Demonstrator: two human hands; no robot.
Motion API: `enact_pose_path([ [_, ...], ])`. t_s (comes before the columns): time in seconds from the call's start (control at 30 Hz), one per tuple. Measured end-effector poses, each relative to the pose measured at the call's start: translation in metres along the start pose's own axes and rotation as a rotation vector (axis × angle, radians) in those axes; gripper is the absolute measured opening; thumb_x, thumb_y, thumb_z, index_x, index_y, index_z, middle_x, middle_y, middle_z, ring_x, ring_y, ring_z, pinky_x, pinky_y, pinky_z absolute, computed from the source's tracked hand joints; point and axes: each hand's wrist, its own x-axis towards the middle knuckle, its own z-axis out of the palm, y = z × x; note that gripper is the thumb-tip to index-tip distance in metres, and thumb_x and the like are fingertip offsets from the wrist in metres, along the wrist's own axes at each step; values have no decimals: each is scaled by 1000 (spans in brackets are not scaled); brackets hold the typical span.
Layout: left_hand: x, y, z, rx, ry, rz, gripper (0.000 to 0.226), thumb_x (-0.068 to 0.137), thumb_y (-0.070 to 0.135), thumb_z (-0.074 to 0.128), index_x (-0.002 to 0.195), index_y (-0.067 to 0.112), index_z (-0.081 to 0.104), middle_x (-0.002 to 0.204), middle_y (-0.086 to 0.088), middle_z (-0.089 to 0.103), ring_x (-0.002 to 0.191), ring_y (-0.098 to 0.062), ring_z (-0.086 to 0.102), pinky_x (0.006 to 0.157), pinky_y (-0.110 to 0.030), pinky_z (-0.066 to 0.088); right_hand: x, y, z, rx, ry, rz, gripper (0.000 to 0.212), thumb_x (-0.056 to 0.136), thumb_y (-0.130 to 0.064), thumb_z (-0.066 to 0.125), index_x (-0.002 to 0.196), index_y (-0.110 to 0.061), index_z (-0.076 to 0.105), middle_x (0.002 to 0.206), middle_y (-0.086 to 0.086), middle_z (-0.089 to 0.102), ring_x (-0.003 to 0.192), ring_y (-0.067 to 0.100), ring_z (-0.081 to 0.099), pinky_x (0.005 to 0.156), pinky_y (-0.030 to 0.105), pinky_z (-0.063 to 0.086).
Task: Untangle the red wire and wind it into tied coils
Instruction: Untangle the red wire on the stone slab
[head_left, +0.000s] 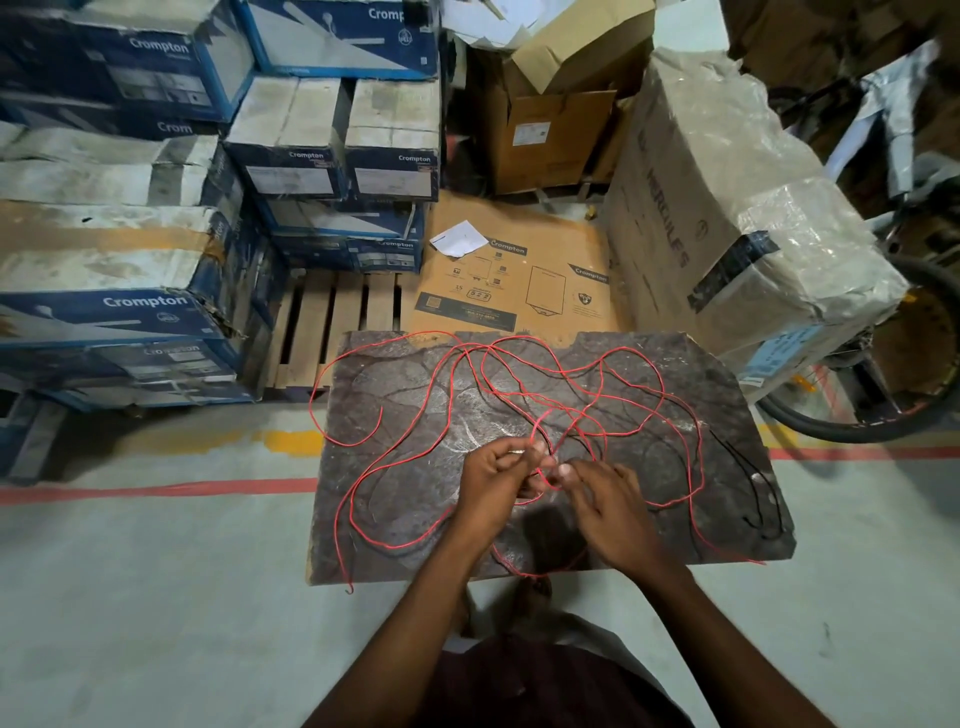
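Note:
A long red wire (441, 382) lies in loose tangled loops across a dark stone slab (405, 499) on the floor. One loose end curls at the slab's left, another hangs off its front left corner. My left hand (496, 486) pinches strands of the red wire near the slab's middle. My right hand (610, 512) sits just beside it, thumb and fingers closed on the same knot of red wire. A thin black wire (761, 486) runs along the slab's right side, partly mixed with the red loops.
Stacked blue Crompton boxes (156, 312) stand at the left on a wooden pallet (332, 322). A flat brown carton (519, 280) lies behind the slab. A large wrapped box (737, 208) and a bicycle wheel (883, 410) are at the right. Grey floor with red tape lines surrounds the slab.

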Motion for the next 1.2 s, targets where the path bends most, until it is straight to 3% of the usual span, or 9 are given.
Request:
enact_pose_path([
  [0.13, 0, 21, -6, -57, 24, 20, 3, 96, 12, 66, 94, 9, 65, 82, -3, 78, 54, -8, 65, 54, -18, 51, -4, -1, -20, -137, 5, -122, 28, 104, -43, 37, 91, -29, 58, 87, -14, 60, 89, 11, 58, 102, 33, 28],
  [0.3, 3, 22, -23, 230, 56, 34, 15, 91, 10, 72, 93, -5, 69, 85, -18, 75, 56, -2, 62, 54, -12, 44, 0, 14, -27, -130, -81, -225, 21, 104, -31, 42, 105, -23, 63, 97, -3, 61, 93, 21, 59, 86, 42, 48],
  [0.43, 2, 5, -38, 303, 78, -86, 17, 81, 5, 80, 85, 14, 66, 81, -8, 70, 70, -18, 63, 68, -29, 51, -6, 15, -24, -116, -117, -226, 25, 101, -23, 44, 117, -22, 63, 111, -1, 64, 104, 22, 61, 90, 39, 51],
  [0.57, -13, -3, -46, 625, -28, 80, 85, 66, 24, 76, 140, 47, 40, 152, 0, 36, 139, -15, 36, 114, -38, 35, -5, 3, -36, -37, 1, -217, 29, 99, -15, 44, 117, -18, 67, 109, -2, 61, 104, 21, 59, 90, 24, 43],
  [0.7, -35, 21, -23, 860, -270, 385, 66, 86, 52, 59, 147, 51, 36, 166, 13, 15, 153, -8, 6, 122, -36, 13, 10, -16, -56, 7, 16, -287, 31, 100, -19, 44, 116, -15, 70, 103, 0, 60, 97, 26, 58, 87, 35, 46],
  [0.8, -40, 57, -1, 843, -224, 514, 42, 96, 64, 45, 125, 37, 58, 140, 15, 56, 138, -8, 44, 116, -44, 33, 24, -32, -80, 2, -1, -356, 30, 101, -21, 44, 119, -22, 68, 100, 0, 57, 93, 24, 53, 81, 36, 44],
  [0.87, -36, 84, 7, 668, -130, 519, 41, 96, 62, 47, 90, 26, 66, 95, 8, 72, 95, -12, 67, 89, -47, 51, 34, -39, -96, 6, 6, -382, 24, 102, -22, 47, 113, -20, 68, 102, 0, 59, 94, 24, 54, 81, 39, 44],
  [1.03, -15, 109, -4, 597, 130, 568, 39, 87, 41, 67, 57, 21, 52, 55, 9, 57, 51, -11, 53, 57, -32, 44, 46, -27, -102, -32, -141, -387, 24, 102, -23, 49, 115, -26, 70, 107, -8, 61, 101, 18, 57, 85, 39, 48],
  [1.2, 2, 95, -41, 572, 169, 503, 34, 83, 41, 71, 62, 19, 54, 57, 12, 55, 52, -6, 48, 56, -28, 39, 35, 8, -57, -171, -363, -286, 25, 98, -30, 53, 115, -35, 70, 110, -8, 63, 105, 19, 61, 90, 44, 52],
])
